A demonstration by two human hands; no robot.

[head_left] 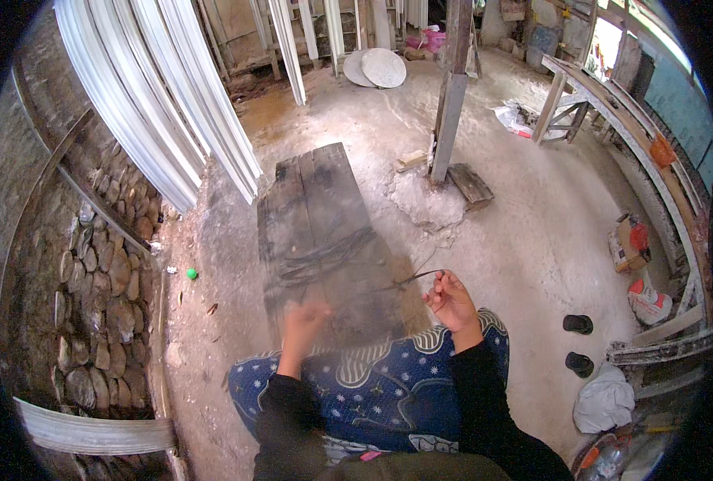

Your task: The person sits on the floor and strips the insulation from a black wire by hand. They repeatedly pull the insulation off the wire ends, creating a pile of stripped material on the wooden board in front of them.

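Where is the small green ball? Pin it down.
In the head view, the small green ball lies on the floor left of the dark wooden board, beside the stone wall.

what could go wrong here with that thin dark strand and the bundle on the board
The right hand pinches a thin dark strand running to a loose bundle on the wooden board; a pull might snag or tangle it. The left hand is motion-blurred, so it could knock the bundle. The strand could slip from the light pinch.

We hold both forearms forward in black sleeves. Our left hand (303, 318) is blurred and its fingers point down, while our right hand (451, 301) is raised, fingers pinched together.
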